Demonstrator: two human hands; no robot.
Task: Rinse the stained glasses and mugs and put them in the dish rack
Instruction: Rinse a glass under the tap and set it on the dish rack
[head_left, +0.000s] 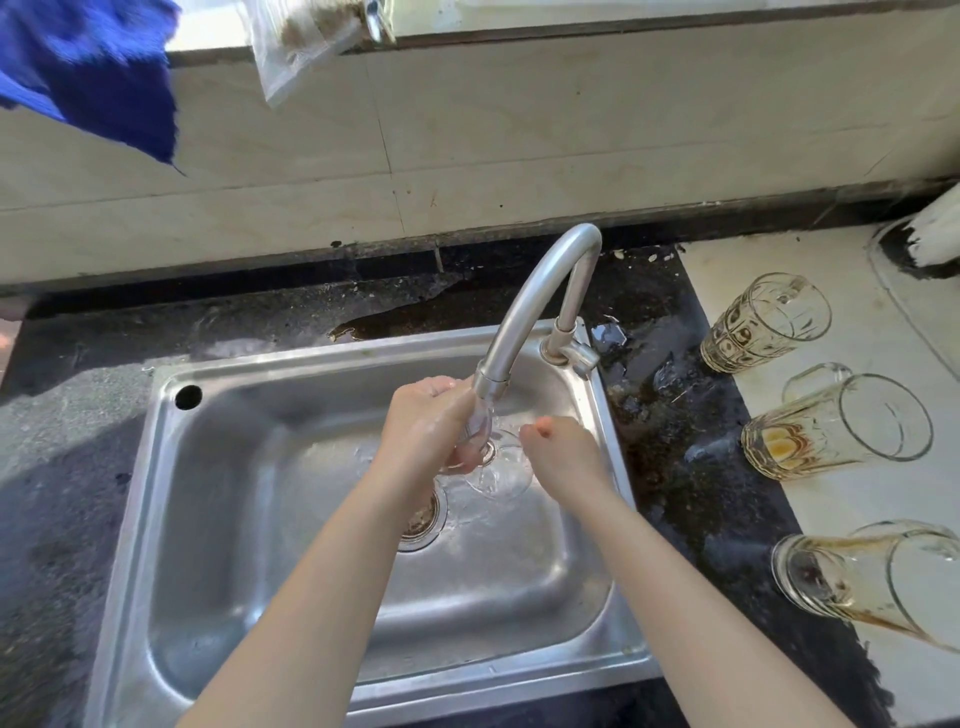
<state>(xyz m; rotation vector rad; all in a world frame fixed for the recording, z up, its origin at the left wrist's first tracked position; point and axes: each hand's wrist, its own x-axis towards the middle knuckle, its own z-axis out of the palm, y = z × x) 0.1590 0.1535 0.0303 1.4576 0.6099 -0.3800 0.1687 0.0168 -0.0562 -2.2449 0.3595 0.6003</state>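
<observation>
The left hand (431, 426) curled round a clear drinking glass (501, 475) under the bent silver tap (540, 291), over the shiny steel sink (218, 519). The right hand (566, 457) was curled by its rim; I could not tell if it held on. This looked like rinsing. Next, the wet glass would need a careful carry to the rack.

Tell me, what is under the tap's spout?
A clear glass, gripped by the left hand, with water running over it. The right hand is beside its rim. Lower down is the sink drain, partly covered by the left arm.
</observation>
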